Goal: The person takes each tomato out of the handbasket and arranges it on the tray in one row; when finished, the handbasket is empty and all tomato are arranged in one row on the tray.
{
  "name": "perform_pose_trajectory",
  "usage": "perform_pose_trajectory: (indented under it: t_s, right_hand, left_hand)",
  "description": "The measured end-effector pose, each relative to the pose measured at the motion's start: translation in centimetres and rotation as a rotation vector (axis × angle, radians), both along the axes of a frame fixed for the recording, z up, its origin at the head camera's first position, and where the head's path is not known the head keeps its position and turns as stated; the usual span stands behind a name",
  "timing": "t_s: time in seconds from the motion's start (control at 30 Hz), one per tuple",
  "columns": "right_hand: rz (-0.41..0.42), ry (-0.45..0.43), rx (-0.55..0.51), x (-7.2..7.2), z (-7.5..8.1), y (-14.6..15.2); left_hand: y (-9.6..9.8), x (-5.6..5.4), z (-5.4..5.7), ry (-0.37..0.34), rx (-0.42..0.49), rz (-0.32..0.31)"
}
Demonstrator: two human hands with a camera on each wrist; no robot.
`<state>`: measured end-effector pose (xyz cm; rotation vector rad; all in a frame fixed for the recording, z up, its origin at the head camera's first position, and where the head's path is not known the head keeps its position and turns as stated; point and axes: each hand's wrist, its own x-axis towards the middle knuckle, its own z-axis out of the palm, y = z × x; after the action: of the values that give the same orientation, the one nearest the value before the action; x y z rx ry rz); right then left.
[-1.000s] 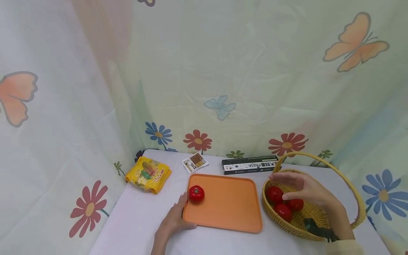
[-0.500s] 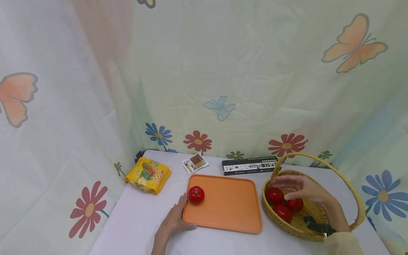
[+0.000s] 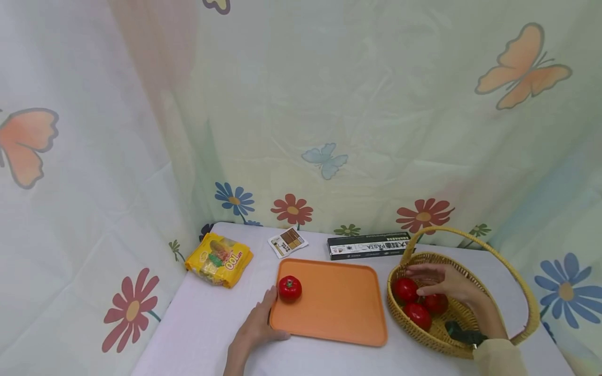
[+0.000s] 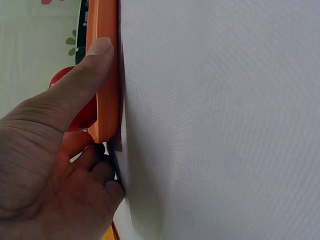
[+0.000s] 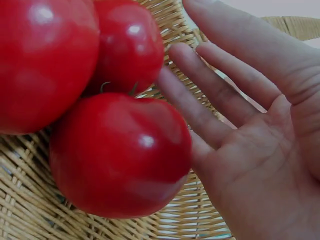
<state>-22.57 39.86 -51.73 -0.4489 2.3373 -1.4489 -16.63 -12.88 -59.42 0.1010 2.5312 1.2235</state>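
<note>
My left hand (image 3: 256, 324) holds the near left corner of the orange tray (image 3: 336, 305). In the left wrist view the thumb (image 4: 82, 82) lies along the tray's edge, and the other fingers sit around the corner. One red tomato (image 3: 290, 288) rests on the tray's left side. My right hand (image 3: 447, 282) is inside the wicker basket (image 3: 414, 337), beside three red tomatoes (image 3: 417, 315). Seen from the right wrist, its fingers are spread and extended next to the nearest tomato (image 5: 120, 155), fingertips right by the one behind, with nothing gripped.
The basket's tall handle (image 3: 475, 237) arches over the right forearm. Behind the tray lie a black-and-white pasta box (image 3: 369, 246) and a small sachet (image 3: 288, 241). A yellow noodle packet (image 3: 220, 259) is at the back left. A patterned curtain (image 3: 320, 115) encloses the table.
My right hand has lowered a little into the basket toward the tomatoes, its forearm shifting slightly left. My left hand and the tray stay in place.
</note>
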Motion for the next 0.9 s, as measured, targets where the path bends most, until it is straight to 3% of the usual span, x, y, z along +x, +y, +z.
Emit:
perform_pose_trajectory:
  t_s: [0.3,0.9]
  right_hand:
    - [-0.003,0.037,0.163,-0.6,-0.5,-0.7]
    - [-0.048,0.013,0.28,-1.4,-0.7,-2.0]
  left_hand:
    - [0.0,0.0,0.0,-0.01,0.008,0.003]
    - [0.0,0.1,0.3,-0.001,0.016,-0.002]
